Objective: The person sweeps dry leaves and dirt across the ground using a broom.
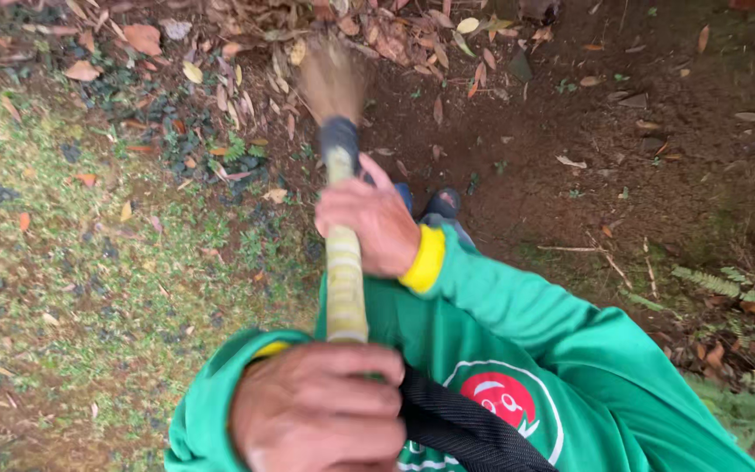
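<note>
Left hand (321,406) clenched on near broom handle (344,280) | right hand (369,225) grasping mid-shaft | stiff, light, 2-hand hold | bristles (332,83) far, over leaves (246,52)

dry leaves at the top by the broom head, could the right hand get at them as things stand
Probably not directly. The right hand is closed round the broom handle, as is the left hand lower down, and the dry leaves lie on the ground well beyond it. Only the blurred broom head is down among them.
</note>
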